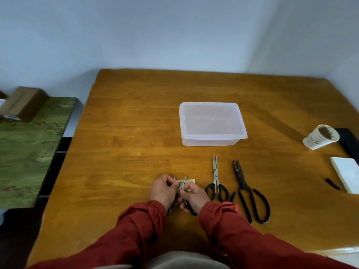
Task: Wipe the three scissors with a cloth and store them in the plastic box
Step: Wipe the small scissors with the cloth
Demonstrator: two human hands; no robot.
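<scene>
- Nearest to the person, well in front of the plastic box (211,141), two red sleeves (136,230) reach out over the brown bench (126,133).
- The left hand (163,191) is curled round the small scissors (182,186). Their blades are spread apart and point toward the box.
- The right hand (194,197) grips the same scissors down by a black handle.
- A tan cloth (190,180) sits right at the fingertips, touching the small scissors. I cannot tell which hand holds it.
- Just right of the hands, still in front of the box, the silver scissors (216,177) lie flat on the bench. Their tips point at the box.
- Just beside them, a bit more to the right, the big dark scissors (242,183) lie flat too.
- Far off to the right, in front of the box, a white block (347,173) lies near the bench edge with a small black stick (333,183) beside it.
- The plastic box sits in the middle of the bench with its lid on.
- Right of the box, well apart from it, is a paper cup (316,141), brown inside.
- Left of the box, off the bench, a brown cardboard box (25,101) sits on a green cover (29,152).
</scene>
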